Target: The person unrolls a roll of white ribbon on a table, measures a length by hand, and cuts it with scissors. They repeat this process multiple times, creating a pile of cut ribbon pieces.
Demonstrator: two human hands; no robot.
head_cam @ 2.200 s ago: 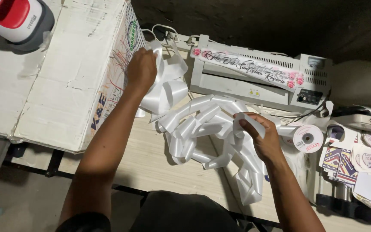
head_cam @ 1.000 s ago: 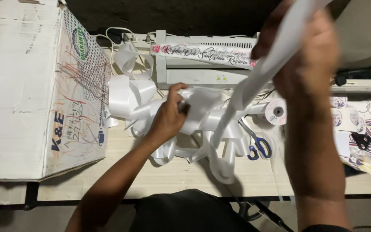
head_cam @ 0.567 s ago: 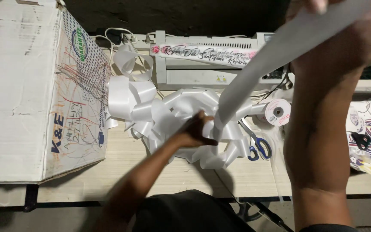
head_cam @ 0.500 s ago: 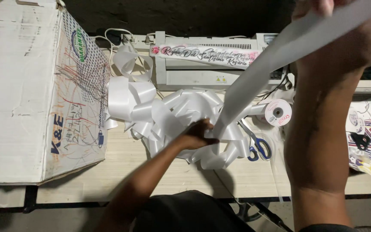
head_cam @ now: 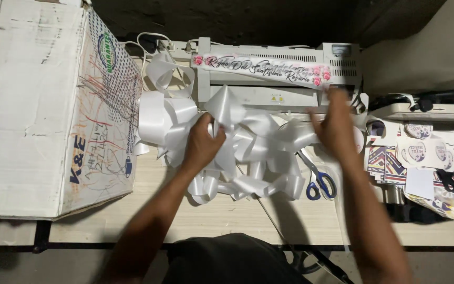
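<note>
Both our hands grip the white ribbon: left hand pinching a loop near the bow's middle, right hand closed on a strand at its right side; glossy, wide loops lie heaped on the pale surface before a grey laminator; blue-handled scissors lie just right; a cardboard box stands left, its contents unseen; printed stickers lie far right.

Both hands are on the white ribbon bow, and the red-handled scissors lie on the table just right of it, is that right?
Not quite: the scissors have blue handles, not red, as the head view shows. The rest holds: the left hand and right hand are on the white ribbon bow, and the scissors lie on the table just right of it.
</note>
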